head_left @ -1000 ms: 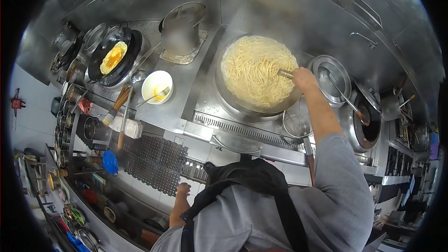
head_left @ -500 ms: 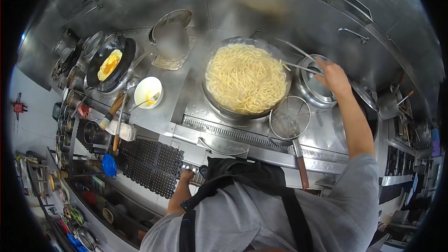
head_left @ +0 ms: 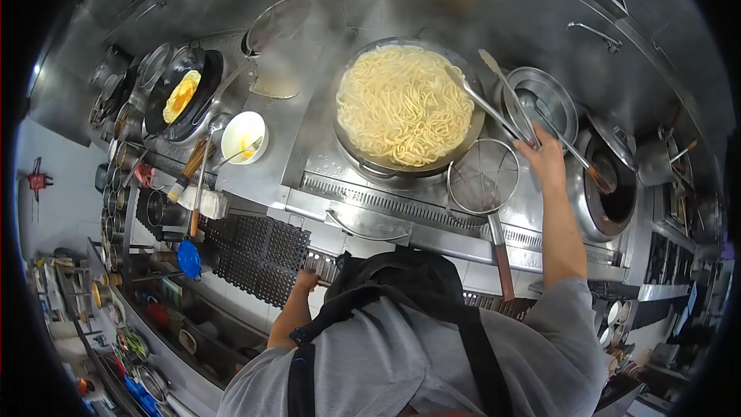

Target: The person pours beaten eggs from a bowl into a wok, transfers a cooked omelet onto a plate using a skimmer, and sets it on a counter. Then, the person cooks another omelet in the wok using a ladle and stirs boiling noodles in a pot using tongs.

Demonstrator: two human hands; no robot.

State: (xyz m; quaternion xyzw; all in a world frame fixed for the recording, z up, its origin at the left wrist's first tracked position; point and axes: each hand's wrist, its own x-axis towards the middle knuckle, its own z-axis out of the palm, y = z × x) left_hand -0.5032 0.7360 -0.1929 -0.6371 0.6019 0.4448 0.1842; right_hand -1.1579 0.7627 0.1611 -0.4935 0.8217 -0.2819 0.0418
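Observation:
My right hand (head_left: 543,156) is closed on the handle end of long metal tongs (head_left: 491,106), whose arms are spread wide. One tong arm reaches over the right edge of the noodles (head_left: 405,104) in the large round pan (head_left: 363,161); the other points up beside a metal pot (head_left: 567,96). Below the tongs lies a wire strainer (head_left: 484,177) with a brown handle, resting near the pan's right rim. My left hand (head_left: 308,279) hangs low by my side, above the floor, away from the cooktop. Its fingers look curled, with nothing visible in them.
A white bowl (head_left: 231,139) with yellow liquid and a fork stands left of the pan. Farther left, a black wok (head_left: 158,100) holds a cooked egg (head_left: 182,97). At the right are a ladle (head_left: 567,143) and a dark wok (head_left: 615,205). Steam rises behind.
My right hand has drawn back from the noodles toward the right and lower, and the tongs have opened wide. The view has shifted a little. My left hand remains low.

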